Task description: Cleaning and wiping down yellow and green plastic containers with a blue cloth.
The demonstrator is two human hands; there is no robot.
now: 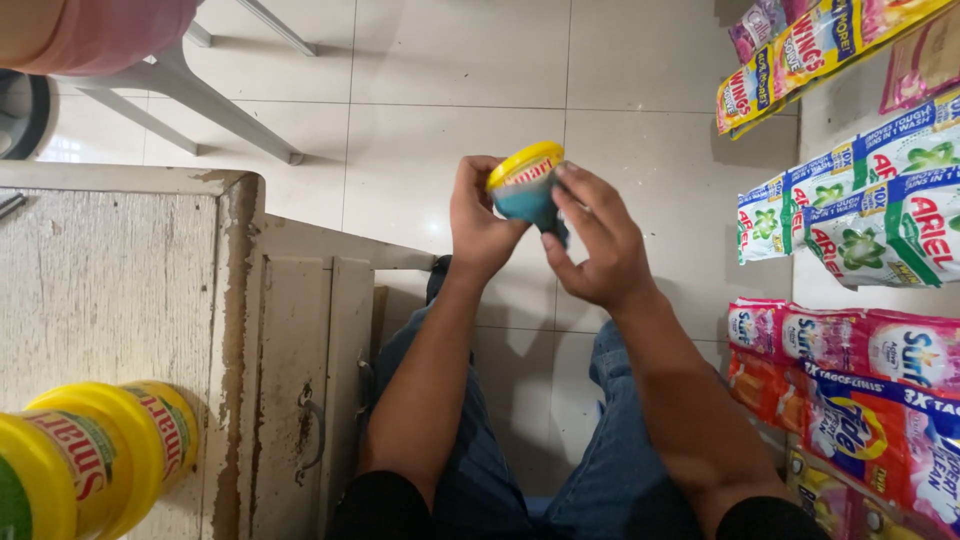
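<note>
A view from above onto a seated person's lap, in blue jeans, with both forearms reaching forward over a floor (450, 150) of pale, glossy square tiles with thin dark joints.

The two hands meet around a small round tub (528, 190) with a yellow lid and a teal body, held in the air above the floor, ahead of the knees. The left hand (482, 222) wraps the tub from the left, fingers curled over the lid's edge. The right hand (598, 245) closes on it from the right, with the fingertips pressed on the lid and side. Both hands are clamped on the tub, nearly touching each other.

To the left stands a worn desk (100, 290) with a pale, scratched top; its paint is peeling along the edge to show brown wood. Its front has a panel with a small metal handle (313, 432). At the desk's near left corner sit yellow-lidded tubs (90, 455), lying close together, well apart from the hands.

Along the right edge, shelves (830, 120) carry rows of bright detergent sachets (860, 200) in green, white, pink, orange and blue.

At the top left, the grey metal legs of a chair (190, 90) rest on the tiles, with a pink shape above them, cut off by the edge of the view.
</note>
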